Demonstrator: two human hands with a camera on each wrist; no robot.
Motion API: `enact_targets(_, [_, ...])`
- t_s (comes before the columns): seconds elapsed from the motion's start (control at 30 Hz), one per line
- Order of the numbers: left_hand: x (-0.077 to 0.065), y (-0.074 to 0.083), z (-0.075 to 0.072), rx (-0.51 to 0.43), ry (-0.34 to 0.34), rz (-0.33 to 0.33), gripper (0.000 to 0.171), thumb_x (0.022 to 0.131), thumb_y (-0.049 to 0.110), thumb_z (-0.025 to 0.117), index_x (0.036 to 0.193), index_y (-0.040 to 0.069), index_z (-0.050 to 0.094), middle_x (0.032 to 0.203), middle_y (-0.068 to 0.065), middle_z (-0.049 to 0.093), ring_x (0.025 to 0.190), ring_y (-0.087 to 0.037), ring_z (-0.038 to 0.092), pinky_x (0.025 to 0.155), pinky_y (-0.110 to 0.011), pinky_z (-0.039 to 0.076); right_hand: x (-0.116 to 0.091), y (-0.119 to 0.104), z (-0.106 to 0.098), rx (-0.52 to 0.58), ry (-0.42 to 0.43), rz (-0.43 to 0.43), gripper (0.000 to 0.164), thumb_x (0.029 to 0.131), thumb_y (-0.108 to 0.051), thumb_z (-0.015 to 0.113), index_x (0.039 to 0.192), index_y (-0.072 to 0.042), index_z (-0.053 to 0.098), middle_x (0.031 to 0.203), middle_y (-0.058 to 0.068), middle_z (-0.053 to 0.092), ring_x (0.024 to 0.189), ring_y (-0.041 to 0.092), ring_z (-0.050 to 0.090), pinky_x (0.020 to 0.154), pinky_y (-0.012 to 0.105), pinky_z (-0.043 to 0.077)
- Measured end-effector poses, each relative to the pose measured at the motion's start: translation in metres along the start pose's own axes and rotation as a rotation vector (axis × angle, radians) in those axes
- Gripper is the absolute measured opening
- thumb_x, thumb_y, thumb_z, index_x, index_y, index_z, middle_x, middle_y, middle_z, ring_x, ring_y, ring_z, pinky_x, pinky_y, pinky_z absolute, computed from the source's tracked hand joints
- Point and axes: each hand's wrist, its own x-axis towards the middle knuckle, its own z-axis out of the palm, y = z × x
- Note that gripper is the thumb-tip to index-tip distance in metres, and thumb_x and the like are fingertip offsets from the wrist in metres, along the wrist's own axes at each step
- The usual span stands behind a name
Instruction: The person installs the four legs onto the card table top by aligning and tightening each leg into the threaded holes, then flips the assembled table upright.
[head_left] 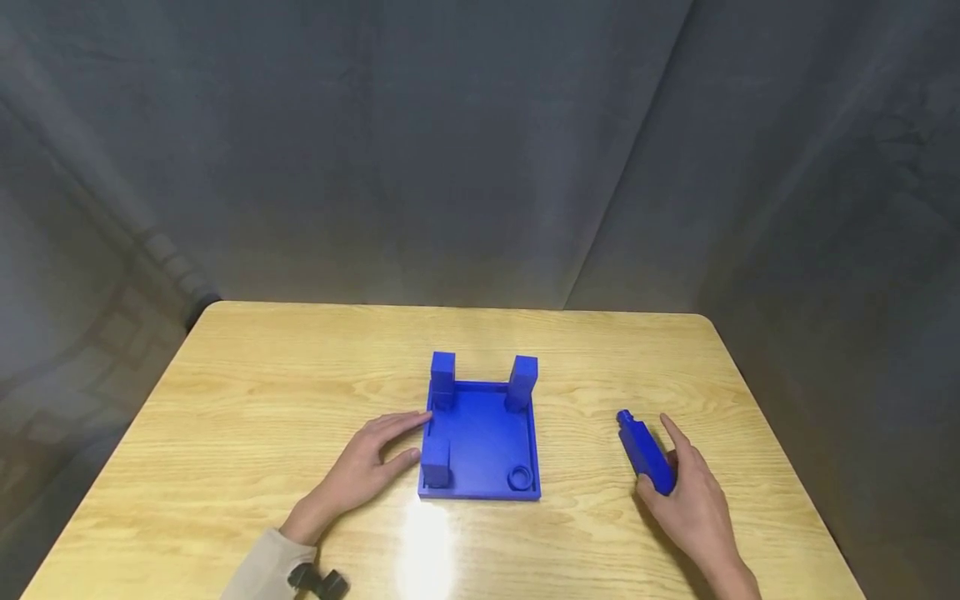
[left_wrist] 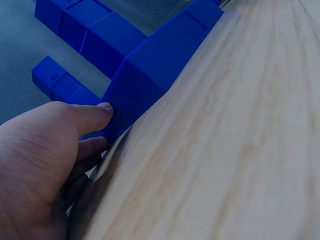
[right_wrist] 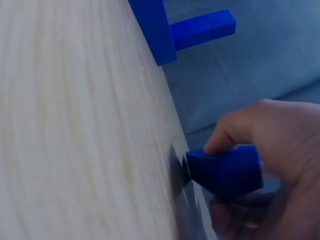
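Note:
A square blue base with a raised rim [head_left: 495, 497] lies on the table, and three upright blue legs [head_left: 522, 382] stand at its corners. The near right corner bears a round socket ring [head_left: 521, 477] with no leg in it. My left hand [head_left: 365, 462] rests at the base's left side, fingers extended and fingertips right at the rim. Off to the right, my right hand [head_left: 693, 504] holds a loose blue leg [head_left: 645, 454] between thumb and fingers. Its narrow round peg [head_left: 624, 417] points away from me, towards the far left. In the right wrist view the leg's square end [right_wrist: 227, 172] shows.
The wooden table [head_left: 292, 358] has rounded far corners. Behind it and along its sides hangs a dark grey curtain [head_left: 450, 167]. A dark band with a small block [head_left: 318, 581] sits on my left wrist over a light sleeve [head_left: 268, 567].

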Motion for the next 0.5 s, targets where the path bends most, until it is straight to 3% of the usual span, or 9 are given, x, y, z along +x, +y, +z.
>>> enact_targets(0.23, [0.0008,0.0013,-0.0004,0.000,0.002,-0.003,0.057,0.100,0.018,0.082,0.155,0.020,0.067,0.155,-0.005,0.068,0.142,-0.037,0.064,0.119,-0.066,0.048,0.0017,0.0010,0.0005,0.048,0.086,0.011,0.096,0.083,-0.002,0.089,0.167,-0.003,0.042,0.116,0.027,0.066,0.098,0.041,0.068,0.073,0.046,0.054])
enact_targets(0.4, [0.0002,0.0018,-0.0007,-0.001,0.001,-0.007,0.057,0.100,0.018,0.082,0.155,0.021,0.067,0.155,-0.005,0.068,0.142,-0.036,0.064,0.119,-0.066,0.048,0.0016,0.0004,0.0001,0.099,0.185,0.011,0.090,0.082,0.002,0.088,0.163,-0.005,0.050,0.111,0.019,0.068,0.096,0.031,0.064,0.077,0.022,0.046])
enact_targets(0.5, [-0.0001,0.0017,-0.0004,0.001,0.002,-0.005,0.057,0.100,0.018,0.082,0.155,0.021,0.067,0.155,-0.004,0.068,0.142,-0.036,0.064,0.119,-0.066,0.048,0.0012,-0.0009,-0.0002,0.130,0.257,0.018,0.087,0.082,0.003,0.088,0.161,-0.007,0.053,0.110,0.016,0.069,0.092,0.016,0.061,0.074,0.007,0.041])
